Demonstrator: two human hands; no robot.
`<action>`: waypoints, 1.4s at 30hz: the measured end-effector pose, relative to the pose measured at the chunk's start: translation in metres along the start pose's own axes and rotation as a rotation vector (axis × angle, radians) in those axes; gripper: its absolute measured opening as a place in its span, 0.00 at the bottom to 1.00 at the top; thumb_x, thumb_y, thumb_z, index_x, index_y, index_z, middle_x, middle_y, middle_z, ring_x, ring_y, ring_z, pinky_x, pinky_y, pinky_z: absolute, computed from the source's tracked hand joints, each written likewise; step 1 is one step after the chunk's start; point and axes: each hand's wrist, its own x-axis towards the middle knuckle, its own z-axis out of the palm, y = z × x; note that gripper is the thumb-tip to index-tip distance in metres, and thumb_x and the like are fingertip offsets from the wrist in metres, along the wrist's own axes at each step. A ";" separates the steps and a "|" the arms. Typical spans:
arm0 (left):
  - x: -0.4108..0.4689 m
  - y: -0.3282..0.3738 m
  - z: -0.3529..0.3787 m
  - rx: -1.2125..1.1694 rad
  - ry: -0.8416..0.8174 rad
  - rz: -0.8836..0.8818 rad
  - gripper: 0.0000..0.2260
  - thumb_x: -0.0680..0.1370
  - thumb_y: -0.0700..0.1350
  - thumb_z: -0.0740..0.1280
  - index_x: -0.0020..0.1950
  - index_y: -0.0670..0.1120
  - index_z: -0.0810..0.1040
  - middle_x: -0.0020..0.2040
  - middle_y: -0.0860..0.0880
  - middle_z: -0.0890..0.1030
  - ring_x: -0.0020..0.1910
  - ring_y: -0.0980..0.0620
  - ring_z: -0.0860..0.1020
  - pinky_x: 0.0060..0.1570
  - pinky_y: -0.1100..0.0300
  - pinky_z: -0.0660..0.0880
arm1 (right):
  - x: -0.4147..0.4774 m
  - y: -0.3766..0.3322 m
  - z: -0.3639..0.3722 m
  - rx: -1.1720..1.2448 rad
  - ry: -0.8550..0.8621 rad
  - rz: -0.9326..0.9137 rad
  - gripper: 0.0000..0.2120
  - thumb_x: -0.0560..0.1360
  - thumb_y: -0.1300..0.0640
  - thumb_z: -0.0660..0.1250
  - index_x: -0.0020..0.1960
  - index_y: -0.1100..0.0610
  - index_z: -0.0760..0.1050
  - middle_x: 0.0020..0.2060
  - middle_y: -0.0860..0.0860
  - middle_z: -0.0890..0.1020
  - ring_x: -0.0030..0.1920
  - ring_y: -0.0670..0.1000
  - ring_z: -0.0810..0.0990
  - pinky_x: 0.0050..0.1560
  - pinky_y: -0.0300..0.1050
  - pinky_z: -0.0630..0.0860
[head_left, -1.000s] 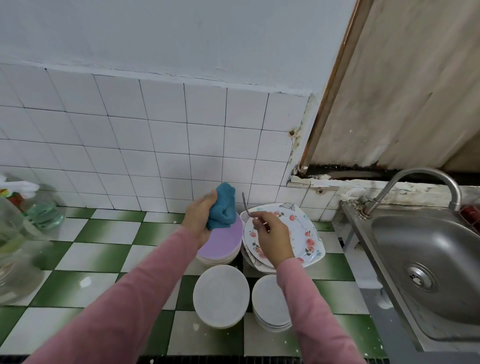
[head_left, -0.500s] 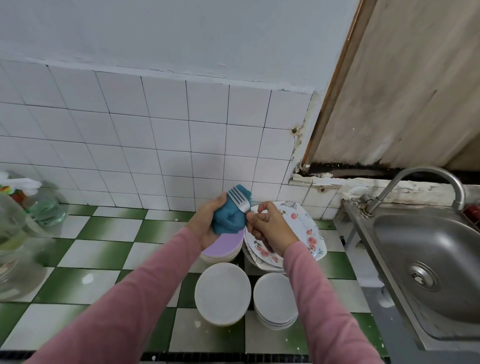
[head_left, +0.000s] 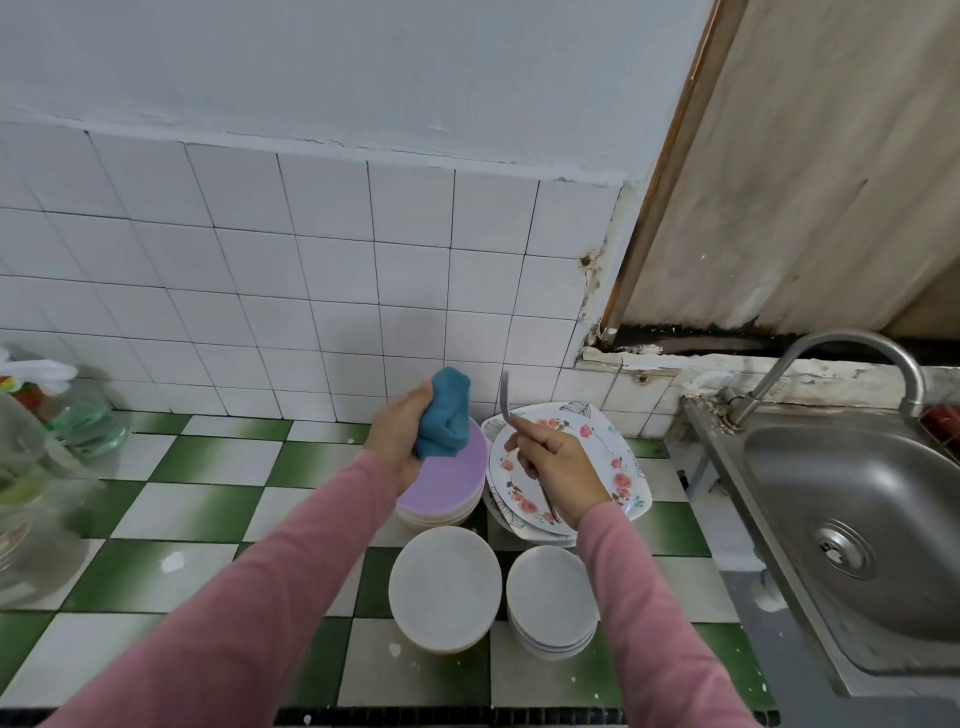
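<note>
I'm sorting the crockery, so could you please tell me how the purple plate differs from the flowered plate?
The purple plate is round and plain; the flowered plate is squarish, white with pink roses. The purple plate tops a stack of pale round plates; the flowered plate lies on another patterned plate. Both sit side by side on the checked counter.

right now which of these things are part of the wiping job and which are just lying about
In the job:
- blue cloth, held by the left hand
- fork, held by the right hand

Lying about, untouched:
- flowered plates
- purple plates
- white plate stacks
- sink
- tap
- bottles
</note>
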 end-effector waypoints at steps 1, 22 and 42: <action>-0.002 -0.003 0.001 0.025 0.010 0.003 0.17 0.82 0.49 0.64 0.62 0.37 0.77 0.53 0.40 0.81 0.49 0.48 0.80 0.43 0.58 0.79 | 0.001 0.000 0.004 -0.068 0.047 -0.048 0.18 0.83 0.65 0.59 0.69 0.52 0.76 0.39 0.46 0.78 0.35 0.45 0.69 0.40 0.33 0.70; -0.020 -0.011 0.002 -0.133 -0.127 -0.115 0.14 0.82 0.49 0.62 0.55 0.39 0.76 0.45 0.45 0.83 0.47 0.50 0.81 0.43 0.59 0.80 | -0.032 0.015 0.009 0.195 0.370 0.095 0.14 0.75 0.64 0.72 0.60 0.54 0.79 0.45 0.54 0.85 0.49 0.51 0.84 0.53 0.41 0.80; -0.096 -0.159 0.195 0.187 -0.580 -0.279 0.15 0.75 0.36 0.70 0.62 0.39 0.77 0.54 0.40 0.82 0.48 0.45 0.82 0.47 0.52 0.81 | -0.191 0.023 -0.192 0.197 0.805 -0.055 0.06 0.75 0.65 0.72 0.43 0.56 0.78 0.36 0.52 0.80 0.37 0.48 0.81 0.38 0.42 0.75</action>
